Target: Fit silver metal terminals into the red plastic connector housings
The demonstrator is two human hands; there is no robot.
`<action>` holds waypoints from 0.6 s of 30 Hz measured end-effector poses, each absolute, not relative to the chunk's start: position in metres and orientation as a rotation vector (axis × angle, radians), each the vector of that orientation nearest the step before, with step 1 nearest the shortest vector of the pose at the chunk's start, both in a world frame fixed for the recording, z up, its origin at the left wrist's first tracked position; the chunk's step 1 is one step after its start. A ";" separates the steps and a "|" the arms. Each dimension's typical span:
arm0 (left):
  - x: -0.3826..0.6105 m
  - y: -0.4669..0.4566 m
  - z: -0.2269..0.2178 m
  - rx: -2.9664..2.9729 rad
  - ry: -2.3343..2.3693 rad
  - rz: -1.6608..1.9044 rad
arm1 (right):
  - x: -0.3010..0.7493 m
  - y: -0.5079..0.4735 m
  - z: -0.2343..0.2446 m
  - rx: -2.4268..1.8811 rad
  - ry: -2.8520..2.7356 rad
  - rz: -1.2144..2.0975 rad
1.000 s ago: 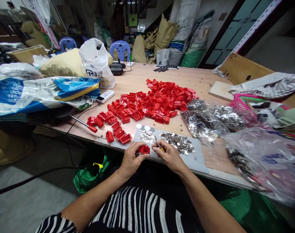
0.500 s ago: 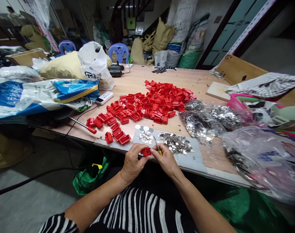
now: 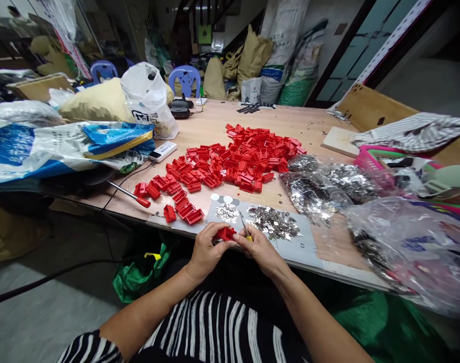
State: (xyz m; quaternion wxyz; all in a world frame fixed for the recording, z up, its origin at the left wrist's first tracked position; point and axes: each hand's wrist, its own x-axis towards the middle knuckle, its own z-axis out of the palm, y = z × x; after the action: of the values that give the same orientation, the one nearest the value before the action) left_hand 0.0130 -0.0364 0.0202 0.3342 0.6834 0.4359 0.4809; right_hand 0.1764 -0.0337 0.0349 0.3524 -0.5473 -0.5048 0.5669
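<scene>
My left hand point(image 3: 208, 249) pinches a small red plastic box-like part point(image 3: 226, 233) at the table's front edge. My right hand point(image 3: 260, 247) has its thumb and forefinger up against that part's right end. It also grips a small yellow-handled tool point(image 3: 248, 235), whose thin metal tip points up and away from me. Anything tiny between the right fingertips is hidden. Beyond my hands, a grey mat carries a pile of small bright metal plates point(image 3: 227, 213) and a larger pile of metal pieces point(image 3: 274, 223). Several loose red parts point(image 3: 185, 206) lie just left of the mat.
A large heap of red parts point(image 3: 248, 154) covers the table's middle. Clear bags of metal pieces point(image 3: 313, 189) and a pink basket point(image 3: 369, 160) stand right. At left are a red-handled screwdriver point(image 3: 142, 201), a white device point(image 3: 163, 152) and plastic sacks point(image 3: 67, 146).
The red part in my left hand has tilted and shifted slightly up. My right hand has turned a little, staying close beside it with the tool. The piles look the same.
</scene>
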 end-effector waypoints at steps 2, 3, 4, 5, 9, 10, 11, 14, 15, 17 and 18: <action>0.013 -0.035 0.020 1.668 1.148 1.220 | 0.180 -0.034 0.039 -1.396 -1.319 1.496; 0.012 -0.034 0.020 1.630 1.144 1.200 | 0.183 -0.035 0.040 -1.387 -1.346 1.482; 0.012 -0.034 0.019 1.612 1.139 1.183 | 0.186 -0.036 0.041 -1.385 -1.386 1.450; 0.011 -0.033 0.019 1.613 1.136 1.169 | 0.189 -0.037 0.041 -1.391 -1.437 1.402; 0.008 -0.030 0.014 1.788 1.113 1.142 | 0.201 -0.043 0.037 -1.490 -1.741 1.080; 0.007 -0.028 0.012 1.846 1.095 1.130 | 0.202 -0.045 0.036 -1.511 -1.821 0.983; 0.007 -0.027 0.011 1.900 1.079 1.111 | 0.203 -0.047 0.035 -1.526 -1.886 0.897; 0.007 -0.022 0.009 2.020 1.053 1.035 | 0.204 -0.052 0.034 -1.567 -1.972 0.781; 0.008 -0.020 0.008 2.048 1.051 1.011 | 0.203 -0.053 0.034 -1.580 -1.984 0.779; 0.009 -0.016 0.008 2.089 1.045 0.966 | 0.202 -0.053 0.036 -1.600 -2.007 0.779; 0.009 -0.014 0.008 2.104 1.039 0.947 | 0.202 -0.053 0.036 -1.602 -2.020 0.777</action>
State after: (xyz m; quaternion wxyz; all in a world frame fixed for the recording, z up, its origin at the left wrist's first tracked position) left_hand 0.0091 -0.0144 0.0076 0.3008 0.7929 0.3916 0.3570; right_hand 0.2019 -0.0530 0.0364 0.2227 -0.5800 -0.7313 0.2814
